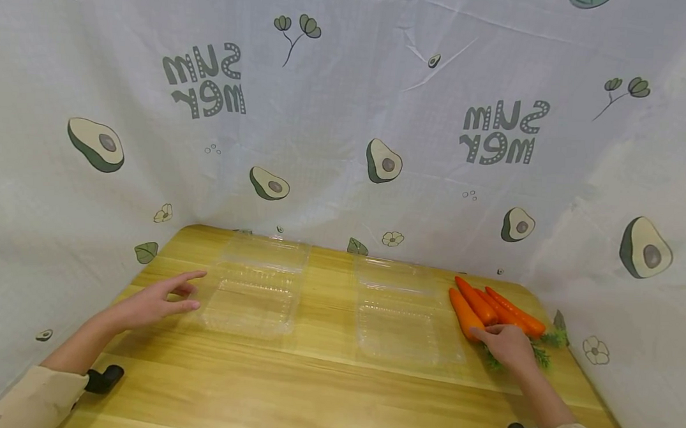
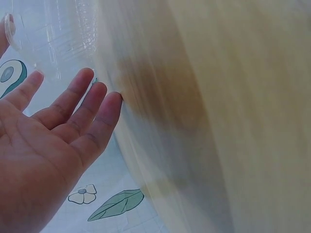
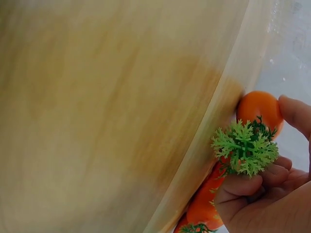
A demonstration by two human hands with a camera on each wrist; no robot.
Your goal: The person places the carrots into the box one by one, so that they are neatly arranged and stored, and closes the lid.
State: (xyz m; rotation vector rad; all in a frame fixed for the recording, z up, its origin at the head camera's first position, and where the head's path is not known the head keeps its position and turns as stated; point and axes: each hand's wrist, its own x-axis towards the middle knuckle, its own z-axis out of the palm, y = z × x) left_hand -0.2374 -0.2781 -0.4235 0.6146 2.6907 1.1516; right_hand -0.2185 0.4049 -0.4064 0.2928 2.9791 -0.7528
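Observation:
Several orange carrots with leafy green tops lie bunched at the right of the table. My right hand (image 1: pixel 508 346) is at the nearest carrot (image 1: pixel 464 314), pinching its thick end between thumb and curled fingers. In the right wrist view that carrot's rounded end (image 3: pixel 258 108) meets the thumb tip, and its green top (image 3: pixel 245 148) sits in front of the fingers. My left hand (image 1: pixel 158 300) hovers with loose, spread fingers beside the left clear plastic container (image 1: pixel 249 306), holding nothing. Its palm and fingers (image 2: pixel 63 114) show in the left wrist view.
A second clear plastic container (image 1: pixel 398 331) stands with its lid open between the left one and the carrots. Both rest on the wooden table (image 1: pixel 289 397). A patterned white cloth (image 1: pixel 324 111) rises behind the table and at both sides.

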